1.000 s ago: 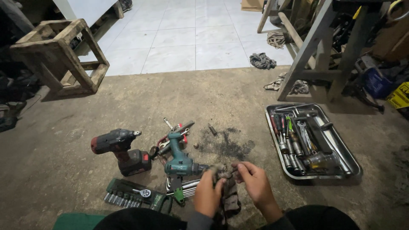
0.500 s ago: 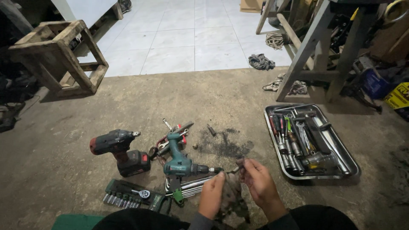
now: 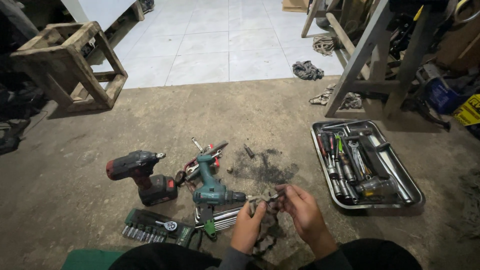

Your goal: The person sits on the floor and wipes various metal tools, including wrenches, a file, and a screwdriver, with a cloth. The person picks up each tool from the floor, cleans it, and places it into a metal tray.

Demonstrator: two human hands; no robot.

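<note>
My left hand and my right hand meet low in the middle of the view, both closed around a small dirty metal part wrapped in a grimy rag. The rag hangs down between my wrists. Just left of my hands lies a teal drill with its chuck pointing at them. Under the drill sits a set of hex keys.
A red and black cordless driver stands at left, with a green socket set before it. Pliers and loose tools lie behind the drill. A metal tray of tools is at right. An oily stain, a wooden stool, and a sawhorse are farther off.
My hands have shifted slightly, and the rag-wrapped part has turned between them. The view has dipped and moved a little. The tools on the floor have not moved.
</note>
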